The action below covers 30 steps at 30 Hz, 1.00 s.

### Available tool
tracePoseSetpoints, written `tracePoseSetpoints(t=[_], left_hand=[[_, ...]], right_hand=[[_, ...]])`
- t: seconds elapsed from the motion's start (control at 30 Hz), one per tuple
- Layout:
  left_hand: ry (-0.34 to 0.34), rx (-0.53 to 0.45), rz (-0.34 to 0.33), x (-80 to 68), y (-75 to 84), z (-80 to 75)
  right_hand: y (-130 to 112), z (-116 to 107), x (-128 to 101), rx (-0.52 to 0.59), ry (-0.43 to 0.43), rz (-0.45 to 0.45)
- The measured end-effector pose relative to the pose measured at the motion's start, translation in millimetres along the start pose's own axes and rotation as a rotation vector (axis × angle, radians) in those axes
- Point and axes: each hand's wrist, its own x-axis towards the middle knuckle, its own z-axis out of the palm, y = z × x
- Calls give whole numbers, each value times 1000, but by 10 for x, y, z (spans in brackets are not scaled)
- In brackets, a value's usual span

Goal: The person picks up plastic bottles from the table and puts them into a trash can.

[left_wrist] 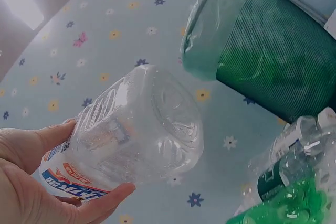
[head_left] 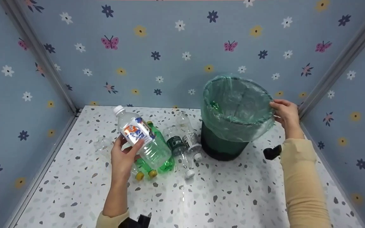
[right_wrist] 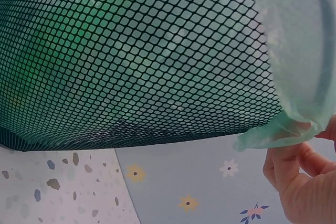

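My left hand (head_left: 124, 156) grips a clear plastic bottle (head_left: 141, 136) with a white cap and a red, white and blue label, lifted above the tabletop. In the left wrist view the bottle (left_wrist: 134, 135) shows its base, with my thumb and fingers (left_wrist: 31, 182) round the labelled part. My right hand (head_left: 285, 114) holds the right rim of a dark mesh bin (head_left: 223, 142) lined with a pale green bag (head_left: 236, 104), tilted towards me. In the right wrist view my fingers (right_wrist: 302, 182) pinch the bag's edge (right_wrist: 286, 129) beside the mesh wall (right_wrist: 131, 61).
Two green bottles (head_left: 162, 158) with yellow caps and clear bottles (head_left: 185, 142) with dark labels lie on the speckled table (head_left: 220, 196) left of the bin. A green bottle lies inside the bin. Flowered blue walls (head_left: 169, 53) close in the back and both sides.
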Motion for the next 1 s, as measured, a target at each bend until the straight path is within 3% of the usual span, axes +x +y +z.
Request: tracePoseSetpoints(t=[0.2,0.63,1.0], left_hand=[[-51,-57,44,3,172,315],[-123,-132,248,36,634,1002],[-156,-92,417,64,898,1588]], right_hand=[[-5,-2,-10,-7,-1,-6],[0,20,32,-14,21,5],[9,7,5,2,14,-5]])
